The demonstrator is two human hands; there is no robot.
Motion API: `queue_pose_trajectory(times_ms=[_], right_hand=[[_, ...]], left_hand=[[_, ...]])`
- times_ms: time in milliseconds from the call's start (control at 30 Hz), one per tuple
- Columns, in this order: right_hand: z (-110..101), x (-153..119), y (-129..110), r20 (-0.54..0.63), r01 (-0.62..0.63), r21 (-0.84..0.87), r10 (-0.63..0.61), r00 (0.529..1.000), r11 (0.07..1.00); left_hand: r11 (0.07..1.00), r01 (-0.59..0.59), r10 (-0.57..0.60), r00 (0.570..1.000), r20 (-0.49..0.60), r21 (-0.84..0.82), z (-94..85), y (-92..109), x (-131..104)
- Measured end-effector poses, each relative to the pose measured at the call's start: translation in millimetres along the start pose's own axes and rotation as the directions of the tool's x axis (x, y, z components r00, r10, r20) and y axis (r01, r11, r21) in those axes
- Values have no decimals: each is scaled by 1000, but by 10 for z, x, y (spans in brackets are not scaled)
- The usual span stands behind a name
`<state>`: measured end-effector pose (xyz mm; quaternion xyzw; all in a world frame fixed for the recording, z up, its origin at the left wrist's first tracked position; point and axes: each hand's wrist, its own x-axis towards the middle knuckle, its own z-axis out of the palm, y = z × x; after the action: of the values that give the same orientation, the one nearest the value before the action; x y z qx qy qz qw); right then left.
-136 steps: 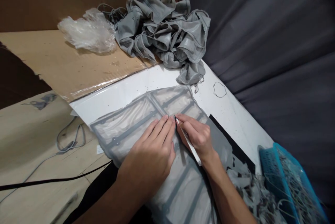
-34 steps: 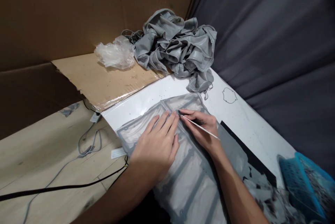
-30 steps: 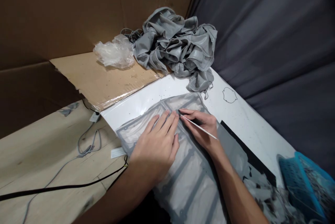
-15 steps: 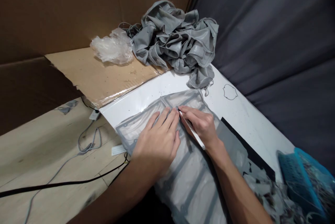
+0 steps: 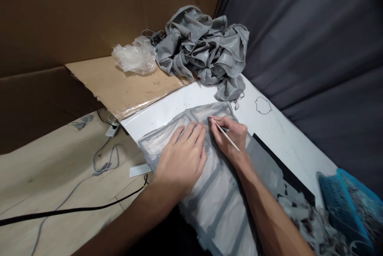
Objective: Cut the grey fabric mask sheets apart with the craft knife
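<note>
A long translucent grey sheet [image 5: 209, 208] with darker raised bands lies over the white table and runs down toward me. My left hand [image 5: 184, 156] rests palm down on its upper part, fingers extended and slightly apart. Just to the right, my right hand [image 5: 229, 134] pinches a thin white stick-like tool [image 5: 226, 136]. The tool slants from the fingertips back over the wrist. Its front end is at a dark band of the sheet, largely covered by the fingers, so I cannot make out the tip.
Crumpled grey sheets [image 5: 206, 48] are heaped at the back beside clear plastic [image 5: 136, 56] on cardboard [image 5: 125, 88]. A thin dark loop [image 5: 263, 105] lies on the white table [image 5: 287, 140]. A blue basket [image 5: 338, 196] with scraps stands at right. Cables [image 5: 74, 209] cross the floor at left.
My right hand has shifted slightly up and away from my left fingertips, and the white tool has turned in its grip. My left hand stays flat on the sheet. The view has moved slightly.
</note>
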<state>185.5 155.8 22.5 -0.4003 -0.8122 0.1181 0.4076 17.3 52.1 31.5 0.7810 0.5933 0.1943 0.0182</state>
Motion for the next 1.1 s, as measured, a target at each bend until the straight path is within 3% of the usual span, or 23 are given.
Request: queue_pose_trajectory(times_ms=[100,300,700,900,1100], right_hand=[[-6,2,45,-7,-74,85,75,997,994],[-113,-52,51,149,-156,265,119,982,952],[-139,-67,40,168,-126,281,81,982,951],[-173,-35,30,203,-8,190,-31,979,982],[-193,11,-17,280,227,22,-224,934,974]], left_hand=[[1000,3,-3,1000,11,-1,-14,1,-9],[1000,3,-3,1000,6,-6,-11,-17,-29],[1000,8,-8,1000,6,13,-6,-23,-29],[1000,7,-7,1000,-5,3,9,-24,-37],[1000,5,-5,1000,-8,-4,19,-20,-24]])
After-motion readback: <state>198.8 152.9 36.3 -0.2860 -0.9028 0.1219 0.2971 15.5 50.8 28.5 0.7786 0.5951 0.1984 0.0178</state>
